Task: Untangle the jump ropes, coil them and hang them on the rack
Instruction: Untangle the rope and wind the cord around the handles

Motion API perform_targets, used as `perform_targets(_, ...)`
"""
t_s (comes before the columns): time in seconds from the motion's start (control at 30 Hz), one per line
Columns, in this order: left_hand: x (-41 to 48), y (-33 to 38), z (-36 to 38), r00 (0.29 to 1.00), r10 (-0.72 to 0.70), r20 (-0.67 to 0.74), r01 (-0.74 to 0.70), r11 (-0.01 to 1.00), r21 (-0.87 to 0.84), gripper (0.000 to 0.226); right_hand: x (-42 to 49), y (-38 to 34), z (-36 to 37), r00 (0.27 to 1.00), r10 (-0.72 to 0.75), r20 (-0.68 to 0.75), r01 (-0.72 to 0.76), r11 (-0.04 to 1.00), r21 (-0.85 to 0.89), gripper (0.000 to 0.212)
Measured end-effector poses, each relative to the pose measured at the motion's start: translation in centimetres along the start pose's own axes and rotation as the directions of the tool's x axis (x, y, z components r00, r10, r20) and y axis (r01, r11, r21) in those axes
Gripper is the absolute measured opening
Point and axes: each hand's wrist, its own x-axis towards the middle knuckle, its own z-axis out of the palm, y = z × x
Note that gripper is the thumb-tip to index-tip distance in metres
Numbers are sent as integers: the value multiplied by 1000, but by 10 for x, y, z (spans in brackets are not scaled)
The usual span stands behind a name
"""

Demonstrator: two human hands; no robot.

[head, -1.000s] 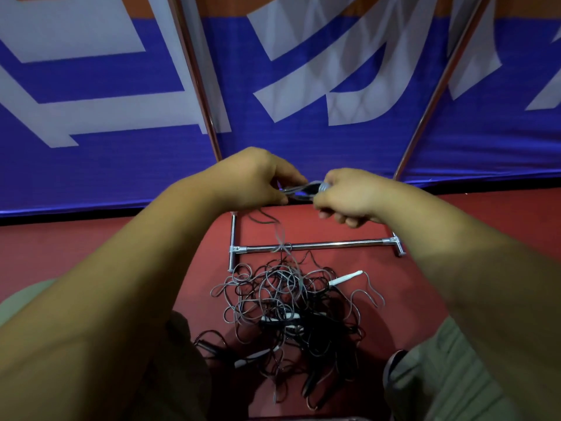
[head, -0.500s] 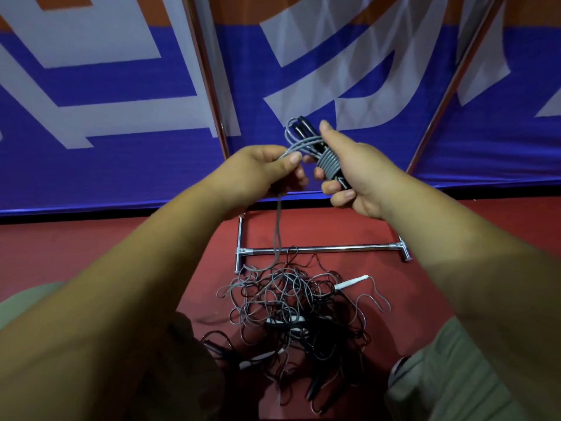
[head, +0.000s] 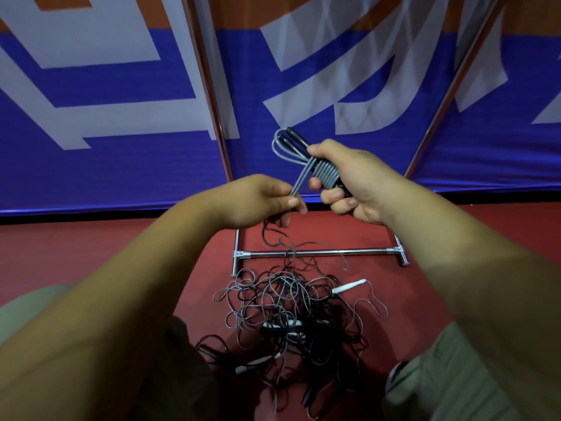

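My right hand [head: 352, 180] grips a grey jump rope bundle [head: 326, 174], its cord wound round two black handles that stick out up and to the left. My left hand [head: 258, 199] pinches the loose grey cord leading off that bundle; the cord's tail drops from my fingers to the floor. Below my hands a tangled pile of grey and black ropes [head: 291, 314] lies on the red floor, with white handles [head: 349, 287] poking out. The chrome rack's base bar [head: 318, 253] lies just behind the pile, and its uprights [head: 209, 95] rise on both sides.
A blue, white and orange banner [head: 121, 117] hangs right behind the rack. My knees in grey-green trousers [head: 449, 381] flank the pile at bottom left and right. Red floor [head: 91, 253] stretches to the left of the rack.
Both hands rose from just above the rack base. My right hand turned so the wound bundle and handle tips show; my left hand pulled the cord down and to the left.
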Motion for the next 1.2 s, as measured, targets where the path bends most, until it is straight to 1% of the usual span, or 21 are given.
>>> perform_targets(0.1,8,-1,4,998,-51,24,50,998,42,25,-3,2,0,1000,22,19,-21,999,-33,21)
perform_targets(0.23,17,-5,6,993,-113,21,110,989,103,27,-5,2,-3,998,34,47,-31,998,-63,19)
perform_targets(0.27,19,-7,8,992,-124,20,121,987,106,28,-6,1,-3,997,36,64,-32,997,-65,19)
perform_targets(0.33,22,-9,7,989,-150,-17,151,987,52,28,-8,-1,-4,991,49,125,-40,996,-75,19)
perform_targets(0.37,22,-11,4,989,-141,-53,142,990,22,25,-10,-3,-5,983,69,170,-54,994,-91,19)
perform_targets(0.4,20,-12,0,991,-100,-92,102,995,20,19,-11,-3,-5,969,105,225,-79,990,-120,20)
perform_targets(0.43,19,-12,-7,991,-27,-129,38,996,86,12,-13,-3,-6,947,155,282,-112,980,-164,21)
perform_targets(0.5,16,-10,-19,986,93,-140,-64,978,199,11,-17,-2,-7,883,286,372,-185,941,-284,23)
perform_targets(0.53,14,-8,-21,985,98,-140,-78,986,148,10,-18,0,-7,848,354,394,-220,912,-347,24)
perform_targets(0.6,11,-2,-22,987,78,-140,-84,996,-36,9,-20,4,-4,790,469,396,-264,842,-471,26)
perform_targets(0.63,10,1,-22,985,95,-143,-107,991,-77,11,-20,6,-2,773,509,379,-270,804,-529,27)
perform_targets(0.7,9,6,-21,980,142,-143,-147,989,-26,15,-19,11,0,774,545,322,-269,744,-612,27)
perform_targets(0.73,9,8,-20,978,149,-143,-150,989,6,16,-16,14,0,793,540,284,-268,727,-633,26)
perform_targets(0.8,9,10,-19,978,146,-149,-136,988,76,17,-9,19,-2,851,488,195,-267,721,-640,27)
perform_targets(0.87,10,9,-18,979,135,-153,-111,981,158,17,0,24,-6,911,403,94,-273,755,-596,32)
perform_targets(0.97,10,7,-18,984,97,-152,-62,974,220,24,9,24,-12,953,302,-34,-284,846,-451,42)
perform_targets(1.03,12,6,-17,982,46,-183,-7,979,205,27,10,22,-12,967,243,-78,-255,900,-352,41)
perform_targets(1.1,16,4,-14,974,2,-227,50,974,220,23,10,19,-9,980,180,-88,-198,941,-273,40)
perform_targets(1.2,24,1,-4,964,-6,-265,108,921,373,10,9,18,-4,993,96,-68,-107,976,-190,38)
